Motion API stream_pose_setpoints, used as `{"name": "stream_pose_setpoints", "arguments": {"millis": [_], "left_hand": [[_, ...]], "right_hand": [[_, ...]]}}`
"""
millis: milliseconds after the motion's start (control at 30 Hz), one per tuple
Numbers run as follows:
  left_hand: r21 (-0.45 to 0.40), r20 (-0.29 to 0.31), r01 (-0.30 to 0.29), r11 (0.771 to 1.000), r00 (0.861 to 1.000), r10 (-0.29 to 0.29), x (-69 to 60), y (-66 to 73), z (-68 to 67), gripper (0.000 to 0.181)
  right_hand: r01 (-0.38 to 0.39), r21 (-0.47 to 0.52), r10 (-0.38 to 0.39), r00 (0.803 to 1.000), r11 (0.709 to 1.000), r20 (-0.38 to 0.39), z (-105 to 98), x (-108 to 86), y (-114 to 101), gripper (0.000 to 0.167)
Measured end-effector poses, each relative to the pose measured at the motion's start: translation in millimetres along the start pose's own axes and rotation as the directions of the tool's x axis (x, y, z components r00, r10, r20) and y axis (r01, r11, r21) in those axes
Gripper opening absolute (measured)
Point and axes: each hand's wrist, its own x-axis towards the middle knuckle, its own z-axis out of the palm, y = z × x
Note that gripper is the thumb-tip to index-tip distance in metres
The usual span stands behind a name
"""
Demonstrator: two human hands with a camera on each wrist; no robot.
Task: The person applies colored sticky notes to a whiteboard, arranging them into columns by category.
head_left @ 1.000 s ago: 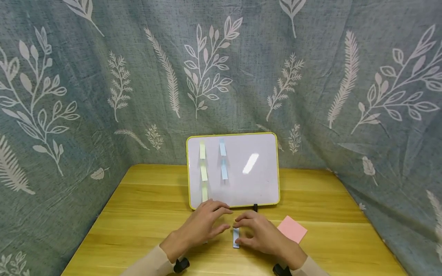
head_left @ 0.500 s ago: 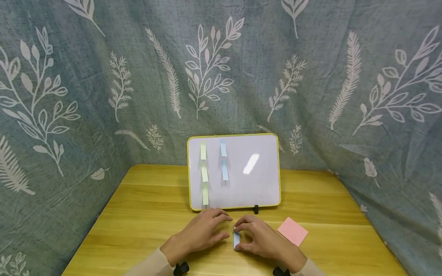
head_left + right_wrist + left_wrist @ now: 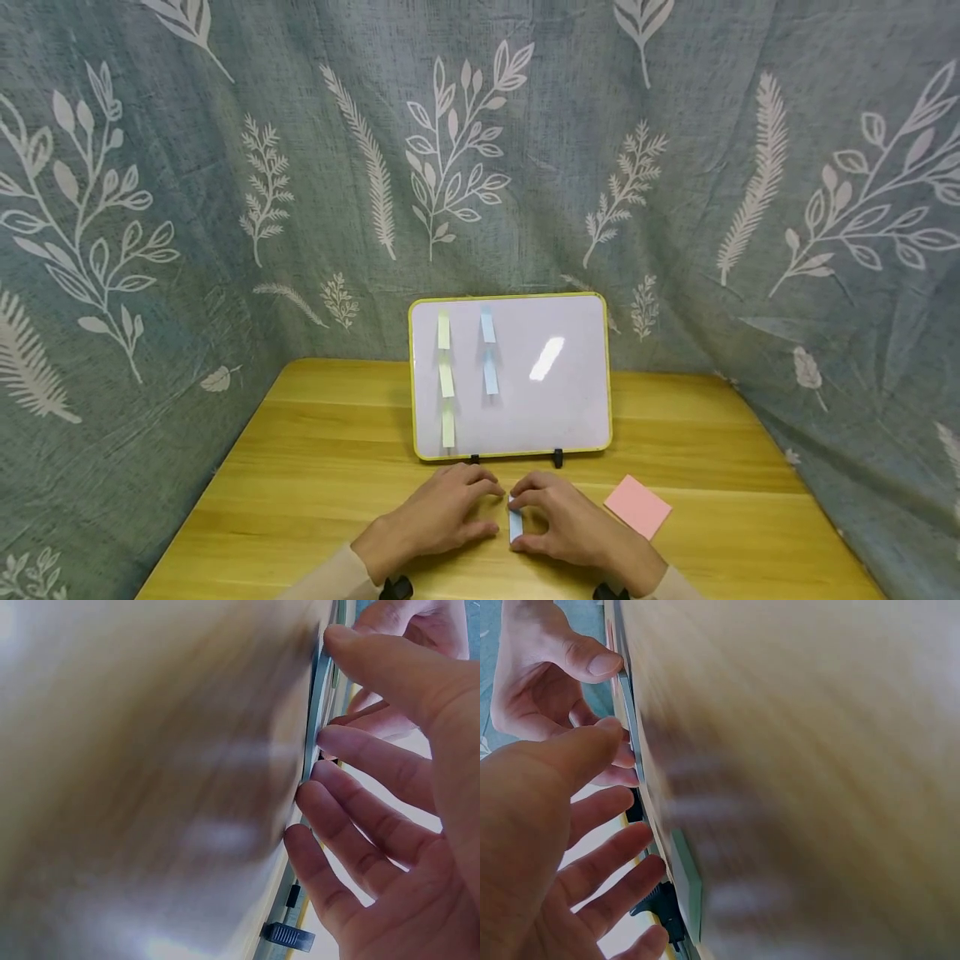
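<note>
On the worktop point(image 3: 315, 475), before me: one blue pad point(image 3: 516, 525), narrow, between my two hands and nearer the right.
Blue pad, long axis: running away from me, toward the whiteboard point(image 3: 555, 408); one short end near me, the other facing the board.
Right hand point(image 3: 568, 521): clamped on the blue pad from its right side, thumb at the near end, fingertips at the far end, so that the grip lies along the pad's length.
Left hand point(image 3: 442, 518): fingers apart and loosely bent, holding nothing; just left of the blue pad, with a small gap between in the head view.
Green pad point(image 3: 687, 885): one, on the worktop by my left fingers; seen from the left wrist, hidden behind that hand from above.
Pink pad point(image 3: 637, 505): one, wider, set cornerwise on the worktop, just right of my right hand.
Whiteboard: yellow-edged, leaning back beyond both hands, on black feet point(image 3: 558, 458).
Green strips point(image 3: 446, 381): three, in a column down the board's left side.
Blue strips point(image 3: 487, 328): two, in a column to the right of the green, level with the upper two.
Containers: none that I can see.
Curtain point(image 3: 675, 208): grey-green with white leaves, behind the worktop and at both sides.
</note>
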Motion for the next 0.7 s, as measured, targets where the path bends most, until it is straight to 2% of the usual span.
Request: {"name": "stream_pose_setpoints", "arguments": {"millis": [233,467,700], "left_hand": [[0.028,0.019,-0.001,1.000,1.000,0.000,1.3,1.9,0.1,0.044],[0.024,0.051,0.008,1.000,0.999,-0.009,2.5,7.5,-1.8,0.044],[0.040,0.032,0.041,0.998,0.999,-0.043,6.9,13.5,-0.5,0.043]], "right_hand": [[-0.012,-0.017,0.012,1.000,1.000,0.016,-3.3,0.2,-1.1,0.031],[-0.030,0.003,0.030,0.999,1.000,0.031,-2.7,1.2,-0.2,0.013],[-0.023,0.040,0.023,1.000,0.999,-0.012,-2.2,3.3,-0.6,0.012]]}}
